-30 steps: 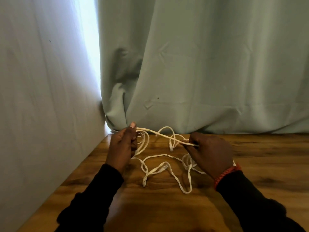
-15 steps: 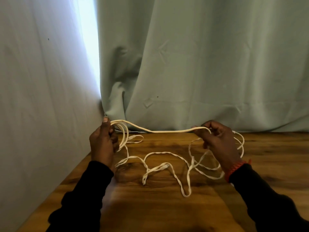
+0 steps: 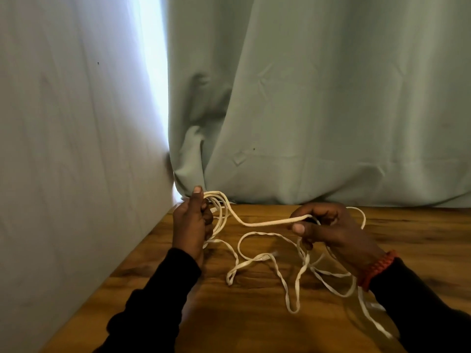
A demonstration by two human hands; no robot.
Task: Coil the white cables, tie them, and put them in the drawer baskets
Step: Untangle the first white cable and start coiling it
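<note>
A long flat white cable [image 3: 270, 222] lies partly loose on the wooden table [image 3: 254, 322]. My left hand [image 3: 191, 222] grips several coiled loops of it at the table's back left, thumb up on top. From there one strand sags across to my right hand [image 3: 331, 230], which pinches it between thumb and fingers. More slack trails over the table in open loops in front of and beneath my right hand, and one end runs off under my right sleeve. No drawer basket is in view.
A pale green curtain [image 3: 318, 110] hangs right behind the table's back edge. A white wall [image 3: 71, 149] runs along the table's left side. A red braided bracelet [image 3: 377, 268] is on my right wrist.
My hands first drew apart, stretching the strand. Now they are closer again, the strand sags, and my right hand has dropped lower and left.
</note>
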